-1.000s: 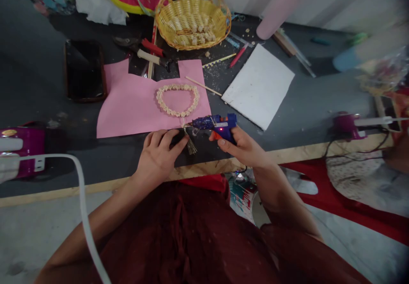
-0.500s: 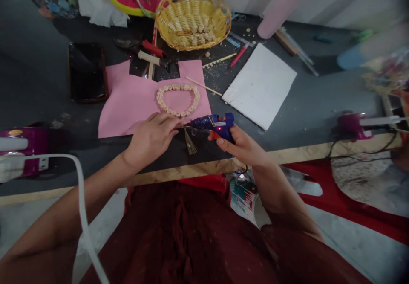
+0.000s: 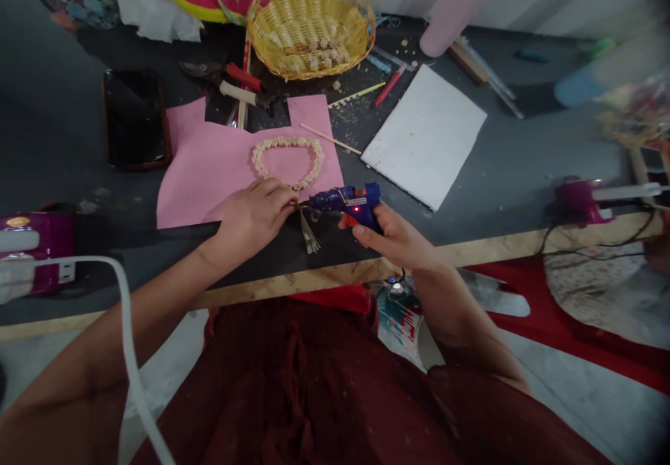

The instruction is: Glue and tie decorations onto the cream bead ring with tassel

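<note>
My right hand (image 3: 395, 237) is wrapped round a blue hot glue gun (image 3: 343, 201) with an orange trigger and a lit red light. Its nozzle points left, to the fingertips of my left hand (image 3: 256, 213). Those fingers are pinched at the top of a small pale tassel (image 3: 308, 233), whose strands hang toward the table's front edge. Just beyond lies a ring-shaped string of cream beads or flowers (image 3: 287, 142) on a pink sheet (image 3: 204, 172). The tassel's top, where it meets the string, is partly hidden by my fingers.
Behind the sheet are pliers (image 3: 246, 91) and a yellow wicker basket (image 3: 313, 28) with small pale pieces. A dark phone (image 3: 137, 119) lies left, a white board (image 3: 426, 137) right. Purple power sockets (image 3: 49, 241) with a white cable (image 3: 128, 325) stand at the left edge.
My left fingers have closed in nearer the nozzle and the tassel's top. The glue gun stays almost in place; the whole view has shifted slightly.
</note>
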Available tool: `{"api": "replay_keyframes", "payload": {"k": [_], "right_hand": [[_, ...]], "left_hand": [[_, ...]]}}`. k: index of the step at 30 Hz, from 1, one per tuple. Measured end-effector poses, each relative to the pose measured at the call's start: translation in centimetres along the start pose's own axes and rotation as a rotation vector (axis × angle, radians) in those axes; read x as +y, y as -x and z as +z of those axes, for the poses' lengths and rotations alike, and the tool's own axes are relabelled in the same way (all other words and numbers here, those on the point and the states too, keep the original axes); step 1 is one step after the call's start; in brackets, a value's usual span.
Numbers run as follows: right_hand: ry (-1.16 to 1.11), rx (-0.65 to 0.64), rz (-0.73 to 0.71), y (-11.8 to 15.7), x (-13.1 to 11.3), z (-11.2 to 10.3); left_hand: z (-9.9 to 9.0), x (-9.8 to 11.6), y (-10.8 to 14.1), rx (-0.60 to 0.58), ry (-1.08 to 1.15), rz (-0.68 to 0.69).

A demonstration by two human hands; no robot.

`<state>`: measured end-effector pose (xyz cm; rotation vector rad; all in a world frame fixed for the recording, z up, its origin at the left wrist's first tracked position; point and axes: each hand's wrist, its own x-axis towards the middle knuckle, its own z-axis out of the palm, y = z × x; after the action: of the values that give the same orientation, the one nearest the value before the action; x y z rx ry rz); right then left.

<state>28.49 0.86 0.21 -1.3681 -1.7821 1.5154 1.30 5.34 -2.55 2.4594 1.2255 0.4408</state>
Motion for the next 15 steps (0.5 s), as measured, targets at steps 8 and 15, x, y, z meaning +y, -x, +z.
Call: {"api": "replay_keyframes", "payload": {"k": [8,15], "right_hand": [[-0.013,-0.006,-0.005,0.06,0.07,-0.04],[-0.061,0.012,-0.008,0.25,0.38,-0.28]], "left_hand": [[0.03,0.02,-0.32,-0.028,0.015,-0.005],[0.05,0.03,-0.23,-0.009,-0.002,0.011]]}}
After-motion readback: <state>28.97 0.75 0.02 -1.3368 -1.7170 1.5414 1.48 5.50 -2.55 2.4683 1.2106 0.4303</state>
